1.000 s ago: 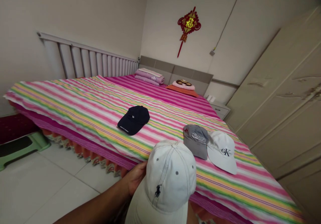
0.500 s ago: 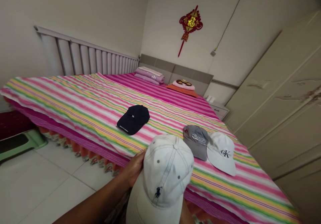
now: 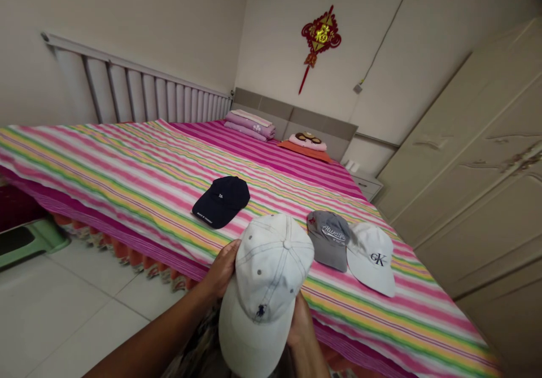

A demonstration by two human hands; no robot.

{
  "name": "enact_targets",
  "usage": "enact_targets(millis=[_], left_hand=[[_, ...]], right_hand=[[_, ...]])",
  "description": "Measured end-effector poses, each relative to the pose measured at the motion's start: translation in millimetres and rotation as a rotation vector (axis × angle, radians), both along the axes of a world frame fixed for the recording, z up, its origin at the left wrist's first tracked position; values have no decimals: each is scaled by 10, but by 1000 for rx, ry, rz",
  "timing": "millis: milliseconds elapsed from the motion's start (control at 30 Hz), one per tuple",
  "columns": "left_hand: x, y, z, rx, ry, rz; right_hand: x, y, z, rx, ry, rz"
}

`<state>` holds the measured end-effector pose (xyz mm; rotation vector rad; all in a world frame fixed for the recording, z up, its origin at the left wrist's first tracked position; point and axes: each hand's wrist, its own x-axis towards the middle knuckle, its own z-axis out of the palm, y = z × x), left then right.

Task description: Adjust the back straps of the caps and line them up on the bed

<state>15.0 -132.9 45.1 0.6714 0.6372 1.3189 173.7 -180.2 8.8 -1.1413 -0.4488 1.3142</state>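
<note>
Green stool (image 3: 25,244) on tile floor, far left; white radiator (image 3: 139,93) along the wall behind the striped bed (image 3: 127,163). Three caps lie on the bed: navy cap (image 3: 221,201) alone, then, right of the hands, grey cap (image 3: 328,240) just beside white CK cap (image 3: 370,258). A white cap with navy polo logo (image 3: 266,288) is held above the bed's near edge, left hand (image 3: 221,269) and right hand (image 3: 300,320) cupping its sides, fingers spread, no pinch. Cream wardrobe (image 3: 457,158) at far right.
</note>
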Motion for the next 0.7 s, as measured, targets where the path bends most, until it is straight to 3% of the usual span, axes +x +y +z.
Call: enact_targets(millis=[100,233,367,500,700], left_hand=[[15,121,-96,7,-23,-18],[88,345,-208,17,-29,-45],[233,631,-258,8,-49,-33],[424,974,-223,16,-99,-88],[749,1626,-222,-14,-76,-121]], right_hand=[[40,37,8,28,125,83],[143,146,0,156,209,-34],[269,351,2,167,166,-69],[419,698,17,174,103,-122],[702,1423,12,178,-9,-210]])
